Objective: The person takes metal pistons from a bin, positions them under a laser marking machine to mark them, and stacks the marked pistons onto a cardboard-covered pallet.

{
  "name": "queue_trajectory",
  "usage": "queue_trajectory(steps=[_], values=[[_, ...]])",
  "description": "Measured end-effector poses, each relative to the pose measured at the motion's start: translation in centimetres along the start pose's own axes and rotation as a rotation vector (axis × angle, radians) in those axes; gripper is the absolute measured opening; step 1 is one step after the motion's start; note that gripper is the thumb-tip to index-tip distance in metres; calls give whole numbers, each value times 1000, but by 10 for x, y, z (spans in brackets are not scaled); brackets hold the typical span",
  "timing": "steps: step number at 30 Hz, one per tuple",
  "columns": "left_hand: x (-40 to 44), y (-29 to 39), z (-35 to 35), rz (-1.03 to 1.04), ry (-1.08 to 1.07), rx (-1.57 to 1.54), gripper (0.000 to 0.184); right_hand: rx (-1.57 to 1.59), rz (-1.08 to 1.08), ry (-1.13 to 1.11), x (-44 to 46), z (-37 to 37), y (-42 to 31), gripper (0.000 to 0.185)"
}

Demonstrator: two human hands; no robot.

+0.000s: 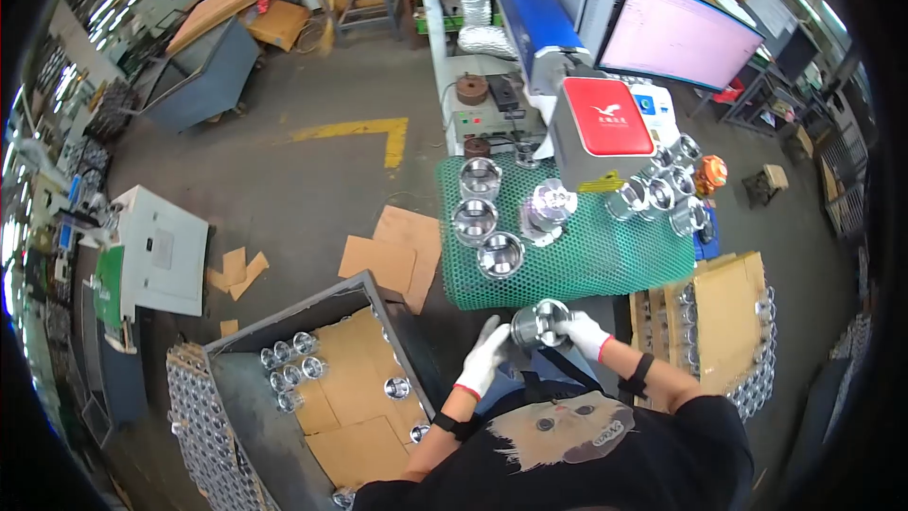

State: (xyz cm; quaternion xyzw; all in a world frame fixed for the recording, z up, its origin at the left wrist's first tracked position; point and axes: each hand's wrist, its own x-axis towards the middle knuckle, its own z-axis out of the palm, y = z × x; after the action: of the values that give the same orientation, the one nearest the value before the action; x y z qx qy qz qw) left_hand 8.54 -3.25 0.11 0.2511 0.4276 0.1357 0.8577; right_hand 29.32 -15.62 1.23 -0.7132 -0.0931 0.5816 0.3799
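Note:
A shiny metal piston (537, 325) is held in front of my body, just off the near edge of the green mat. My right hand (583, 333), in a white glove with a red cuff, grips its right side. My left hand (484, 360), gloved the same way, is beside its left side with fingers stretched out; whether it touches the metal I cannot tell. On the perforated green mat (591, 265), three pistons (475, 221) stand at the left. Another piston (549, 206) sits on a fixture in front of the red-topped machine head (610, 118), and several pistons (659, 194) cluster at the right.
A grey bin (355, 289) lined with cardboard holds several pistons at lower left. To the right, cardboard (726, 322) covers stacked pistons. Behind the mat are a blue machine body (534, 14), a monitor (676, 33) and a control box (482, 118). Cardboard sheets (392, 255) lie on the floor.

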Motion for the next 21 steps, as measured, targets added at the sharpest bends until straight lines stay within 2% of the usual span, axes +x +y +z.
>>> queue_trajectory(steps=[2, 4, 6, 9, 10, 13, 16, 17, 18, 20, 21], values=[[-8, 16, -12, 8, 47, 118, 51, -81, -57, 120, 3, -8, -24, 28], [-4, 18, -25, -17, 7, -42, 47, -677, -219, 275, 19, -24, -51, 38], [-2, 19, -29, -6, 10, 44, 49, -734, -391, 385, 29, -26, -75, 43], [-2, 22, -26, 17, 28, 50, 50, -605, -337, 361, 71, -38, -79, 38], [-2, 22, -27, 26, 28, 36, 50, -622, -230, 324, 53, -33, -103, 37], [-3, 16, -37, 55, 65, 14, 51, -616, -188, 291, 62, -38, -102, 36], [-7, 6, -53, 24, 152, -18, 49, -496, -297, 2, 58, -67, -105, 61], [-8, 3, -57, -3, 176, -24, 49, -814, -417, 48, 53, -91, -114, 74], [-8, 1, -61, -32, 201, -30, 48, -970, -389, 108, 37, -108, -138, 71], [-3, 2, -63, -58, 178, -38, 48, -1117, -492, 533, 13, -142, -169, 53], [-3, 7, -55, -59, 218, -22, 47, -1287, -406, 660, 1, -154, -191, 46]])
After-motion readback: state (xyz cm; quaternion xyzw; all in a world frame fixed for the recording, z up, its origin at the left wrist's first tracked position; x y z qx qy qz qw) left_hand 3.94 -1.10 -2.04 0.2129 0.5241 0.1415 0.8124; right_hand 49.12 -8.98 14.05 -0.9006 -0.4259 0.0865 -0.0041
